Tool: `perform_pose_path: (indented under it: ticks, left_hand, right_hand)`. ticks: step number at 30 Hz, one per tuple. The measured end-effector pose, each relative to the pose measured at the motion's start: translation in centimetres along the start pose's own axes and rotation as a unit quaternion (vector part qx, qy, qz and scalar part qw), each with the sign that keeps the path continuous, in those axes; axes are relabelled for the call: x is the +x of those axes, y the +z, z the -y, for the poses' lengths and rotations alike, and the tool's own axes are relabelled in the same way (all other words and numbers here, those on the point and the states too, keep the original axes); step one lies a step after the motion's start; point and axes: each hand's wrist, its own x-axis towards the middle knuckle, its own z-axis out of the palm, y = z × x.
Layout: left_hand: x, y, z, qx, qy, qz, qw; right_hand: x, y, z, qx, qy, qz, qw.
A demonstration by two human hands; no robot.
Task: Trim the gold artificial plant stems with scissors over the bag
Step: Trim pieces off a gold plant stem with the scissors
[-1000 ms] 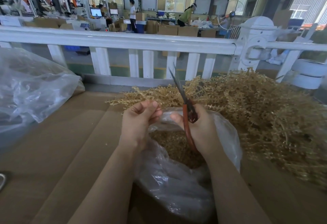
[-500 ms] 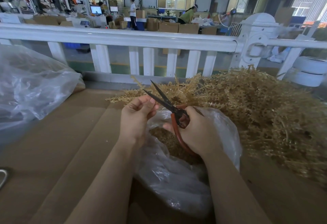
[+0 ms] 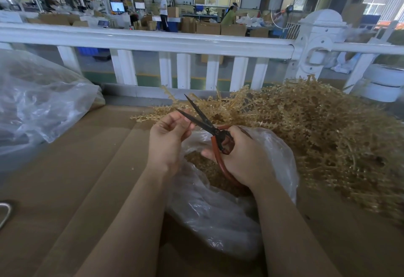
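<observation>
Mid-frame, the right hand (image 3: pixel 244 156) is wrapped around the orange handles of the scissors (image 3: pixel 209 130), whose dark blades stand parted and point toward the upper left. The left hand (image 3: pixel 168 138) has its fingers curled in, pinching a thin gold stem (image 3: pixel 189 126) right at the blades. Both hands hover over the clear plastic bag (image 3: pixel 218 211), open on the brown cardboard tabletop (image 3: pixel 76 178), with gold trimmings (image 3: pixel 207 167) inside. The heap of gold artificial plant stems (image 3: pixel 317 128) fills the right side, in front of a white railing (image 3: pixel 153 40).
</observation>
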Motion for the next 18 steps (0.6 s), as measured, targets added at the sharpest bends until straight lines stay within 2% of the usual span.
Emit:
perform_pose_path:
  ticks: [9,18]
  left_hand:
    - [0.16,-0.13,0.06,0.003,0.058,0.018,0.998]
    - [-0.02,0.02,-0.03,0.002,0.049,0.036,0.998]
  right_hand:
    - [0.02,0.19,-0.2,-0.022,-0.014,-0.003,1.0]
    - [-0.14,-0.11,0.15,0.003,-0.015,-0.015,1.0]
